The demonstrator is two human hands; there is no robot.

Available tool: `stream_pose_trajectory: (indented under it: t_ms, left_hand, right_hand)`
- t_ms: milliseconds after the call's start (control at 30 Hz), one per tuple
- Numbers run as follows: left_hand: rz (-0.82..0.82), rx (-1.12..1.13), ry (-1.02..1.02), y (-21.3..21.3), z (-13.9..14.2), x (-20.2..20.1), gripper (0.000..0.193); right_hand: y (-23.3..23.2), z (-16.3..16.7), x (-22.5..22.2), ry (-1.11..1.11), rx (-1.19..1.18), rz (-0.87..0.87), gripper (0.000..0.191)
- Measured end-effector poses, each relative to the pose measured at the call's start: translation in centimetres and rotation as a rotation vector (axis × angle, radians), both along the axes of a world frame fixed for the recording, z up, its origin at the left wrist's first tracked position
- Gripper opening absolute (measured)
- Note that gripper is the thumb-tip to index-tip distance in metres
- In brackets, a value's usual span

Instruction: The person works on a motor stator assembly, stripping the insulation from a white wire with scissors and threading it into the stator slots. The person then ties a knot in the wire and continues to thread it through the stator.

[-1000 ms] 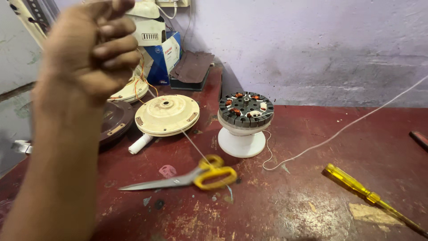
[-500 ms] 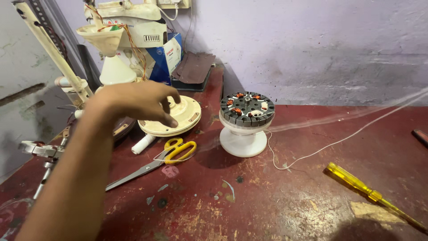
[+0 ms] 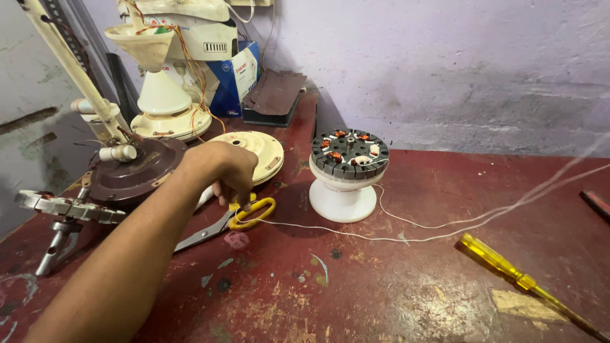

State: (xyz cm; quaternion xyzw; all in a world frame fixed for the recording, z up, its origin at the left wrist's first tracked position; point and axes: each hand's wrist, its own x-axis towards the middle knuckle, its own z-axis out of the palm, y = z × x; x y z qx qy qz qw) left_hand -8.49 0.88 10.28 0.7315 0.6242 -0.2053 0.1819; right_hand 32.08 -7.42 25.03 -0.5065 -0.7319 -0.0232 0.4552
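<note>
So the left hand (image 3: 225, 173) is down on the scissors (image 3: 227, 222), which lie flat on the red workbench (image 3: 356, 298) just left of the white stand carrying the fan motor core (image 3: 349, 152). The fingers are curled over the yellow handle loops, knuckles up, wrist bent downward, forearm coming in long from the lower left corner. Looks like they're closing on the handles, but I can't tell for sure if it's a real grip or just fingertips resting there, since the back of the hand hides it. The right hand isn't in the shot at all.

Handling-wise, scissors like these should be light and stiff, with metal blades pointing away to the lower left, so the plastic loops are the obvious place to grab. They're smooth, but shouldn't be slippery once fingers go through the loops.

A thin white string (image 3: 445, 232) runs from right by the handles, past the base of the stand and off toward the right edge. It looks floppy and weightless, easy to snag. A yellow screwdriver (image 3: 508, 270) sits well apart on the right. A cream round cover (image 3: 267, 147) lies just behind the hand, and a dark brown fan housing (image 3: 130, 174) is to the left.
</note>
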Motion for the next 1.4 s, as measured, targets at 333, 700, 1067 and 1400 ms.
stream_pose_trajectory:
  t_ms: [333, 700, 1067, 1400]
  left_hand:
    - [-0.012, 0.026, 0.064, -0.1, -1.9, 1.9, 0.014]
    - [-0.161, 0.179, -0.105, 0.9, -0.6, 0.1, 0.034]
    - [-0.165, 0.225, -1.433, 0.1, 3.0, 0.5, 0.014]
    - [-0.422, 0.325, -1.442, -7.1, 5.7, 4.3, 0.012]
  right_hand:
    - [1.8, -4.9, 6.5, -0.64, -0.771, 0.424, 0.073]
    - [0.4, -6.7, 7.1, -0.642, -0.227, 0.231, 0.069]
    - [-3.9, -5.6, -7.4, -0.57, -0.404, 0.117, 0.049]
    - [-3.4, -8.5, -14.6, 0.103, -0.478, 0.351, 0.04]
